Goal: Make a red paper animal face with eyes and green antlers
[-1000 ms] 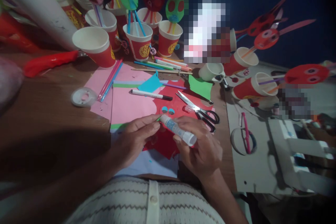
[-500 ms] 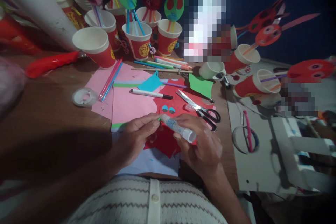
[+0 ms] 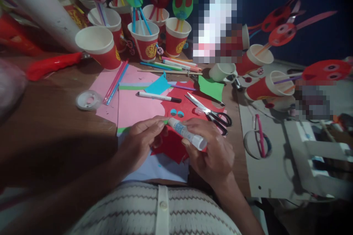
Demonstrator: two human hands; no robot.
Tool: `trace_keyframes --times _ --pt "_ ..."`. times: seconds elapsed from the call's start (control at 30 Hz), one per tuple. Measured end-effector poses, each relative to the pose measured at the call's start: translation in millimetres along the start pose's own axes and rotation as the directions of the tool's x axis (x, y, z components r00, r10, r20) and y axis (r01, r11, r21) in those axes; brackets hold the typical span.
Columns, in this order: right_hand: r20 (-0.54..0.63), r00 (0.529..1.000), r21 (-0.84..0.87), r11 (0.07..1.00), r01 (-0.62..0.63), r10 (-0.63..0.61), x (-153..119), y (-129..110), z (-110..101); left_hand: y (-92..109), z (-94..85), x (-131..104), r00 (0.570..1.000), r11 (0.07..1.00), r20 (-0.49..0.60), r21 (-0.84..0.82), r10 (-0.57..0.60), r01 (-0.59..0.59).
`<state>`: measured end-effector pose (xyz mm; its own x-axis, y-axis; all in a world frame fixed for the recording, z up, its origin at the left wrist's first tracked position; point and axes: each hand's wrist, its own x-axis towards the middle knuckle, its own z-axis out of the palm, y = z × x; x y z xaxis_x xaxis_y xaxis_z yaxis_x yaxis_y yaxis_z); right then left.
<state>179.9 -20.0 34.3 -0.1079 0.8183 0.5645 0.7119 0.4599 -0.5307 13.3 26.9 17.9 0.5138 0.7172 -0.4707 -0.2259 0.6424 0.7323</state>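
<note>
My right hand (image 3: 211,147) is closed around a glue stick (image 3: 186,133), its tip pointing left. Between the fingertips of my left hand (image 3: 146,139) is pinched a small green paper piece (image 3: 166,122), and the glue stick's end meets it. Just beyond the hands, two blue-and-dark paper eyes (image 3: 177,112) lie on red paper (image 3: 172,147). Open-bladed scissors (image 3: 208,113) with black handles rest to the right. A pink sheet (image 3: 139,108) is under and beyond my left hand. The marker (image 3: 158,97) with a black cap lies across the papers.
Red paper cups (image 3: 147,49) with paper faces on straws line the back. A white mug (image 3: 223,72), green paper (image 3: 211,88) and several pens (image 3: 176,64) lie beyond the papers. Clear tape (image 3: 88,100) sits at left, a grey tape roll (image 3: 256,145) at right.
The glue stick's tip and my left fingertips have shifted slightly left and up, with the green piece still pinched. The objects on the table keep their places.
</note>
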Motion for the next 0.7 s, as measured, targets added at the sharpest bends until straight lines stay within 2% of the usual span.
trace_keyframes --times 0.3,0.47,0.7 --pt "-0.004 1.000 -0.039 0.999 0.000 0.000 -0.7 1.0 -0.2 1.3 0.9 0.8 0.999 0.999 -0.052 -0.042 -0.008 0.005" --pt "-0.107 0.994 -0.018 1.000 -0.017 0.015 2.8 6.1 -5.9 4.6 2.4 0.9 0.992 0.998 -0.124 -0.053 0.021 -0.028" --pt "-0.069 0.997 -0.008 0.999 0.038 -0.039 5.8 -0.3 -2.7 2.3 6.1 1.9 0.992 0.993 -0.117 -0.111 -0.056 0.043"
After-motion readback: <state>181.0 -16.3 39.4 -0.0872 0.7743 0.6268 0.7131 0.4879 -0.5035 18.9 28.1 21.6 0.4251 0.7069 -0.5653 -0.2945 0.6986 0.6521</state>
